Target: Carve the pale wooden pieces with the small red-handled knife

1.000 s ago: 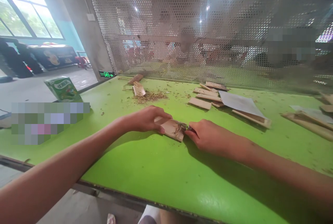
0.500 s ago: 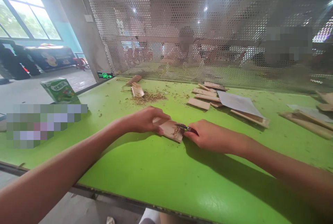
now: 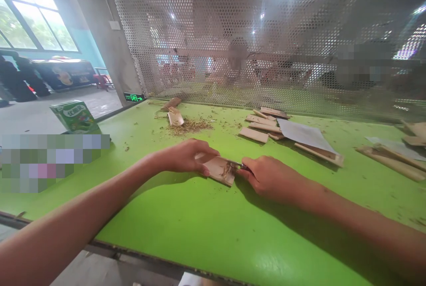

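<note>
A pale, flat wooden piece [image 3: 218, 170] lies on the green table [image 3: 186, 228], its left end gripped between the thumb and fingers of my left hand [image 3: 189, 157]. My right hand [image 3: 266, 175] is closed around the dark handle of a small metal carving tool [image 3: 237, 164]. The tool's tip is at the right part of the wooden piece, where brown shavings [image 3: 228, 171] have gathered. The exact contact of tip and wood is too small to tell.
Behind my hands are a shavings pile [image 3: 191, 126] and a short pale piece [image 3: 175, 117]. Wooden strips [image 3: 262, 125] and white paper [image 3: 304, 134] lie back right, more pieces [image 3: 392, 162] far right. A green box [image 3: 76, 117] stands left. Perforated metal screen [image 3: 206, 42] behind.
My right hand and the tool have shifted slightly to the right. The wooden piece and my left hand are almost where they were, and both grips are kept. The view has moved a little.
</note>
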A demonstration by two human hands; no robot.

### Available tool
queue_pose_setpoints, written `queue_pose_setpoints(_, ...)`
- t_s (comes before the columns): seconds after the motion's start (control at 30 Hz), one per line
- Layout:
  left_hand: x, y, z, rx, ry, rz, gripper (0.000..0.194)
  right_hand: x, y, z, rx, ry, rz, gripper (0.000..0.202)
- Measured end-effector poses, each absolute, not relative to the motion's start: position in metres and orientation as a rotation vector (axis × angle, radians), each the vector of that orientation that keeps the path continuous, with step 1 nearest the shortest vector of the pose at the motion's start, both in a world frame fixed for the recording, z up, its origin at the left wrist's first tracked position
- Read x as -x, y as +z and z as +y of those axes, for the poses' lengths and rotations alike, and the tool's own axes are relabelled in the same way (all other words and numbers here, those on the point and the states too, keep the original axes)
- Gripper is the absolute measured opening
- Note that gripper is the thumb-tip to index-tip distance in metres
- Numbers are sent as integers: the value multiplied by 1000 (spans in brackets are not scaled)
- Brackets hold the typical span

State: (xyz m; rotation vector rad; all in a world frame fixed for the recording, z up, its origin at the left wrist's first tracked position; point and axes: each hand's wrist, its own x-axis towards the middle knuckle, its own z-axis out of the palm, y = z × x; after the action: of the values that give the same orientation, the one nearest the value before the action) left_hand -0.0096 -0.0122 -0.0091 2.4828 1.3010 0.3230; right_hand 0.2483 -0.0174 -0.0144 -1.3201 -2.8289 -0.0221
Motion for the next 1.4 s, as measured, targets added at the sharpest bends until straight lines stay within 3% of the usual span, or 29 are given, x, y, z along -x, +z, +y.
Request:
queue_pose_setpoints(0.37, 11, -10, -11, -2514, 332, 1265, 54, -233, -13, -33, 1409, -253, -2813, 40)
queue_pose_setpoints(0.73, 9, -9, -14, -2443, 332, 1325, 53, -236, -7, -29, 1355, 88, -2831, 54)
queue_pose_setpoints(1.4, 9, -9, -14, -2438, 309, 1369, 55, -244, -8, -13, 1304, 467, -2856, 43)
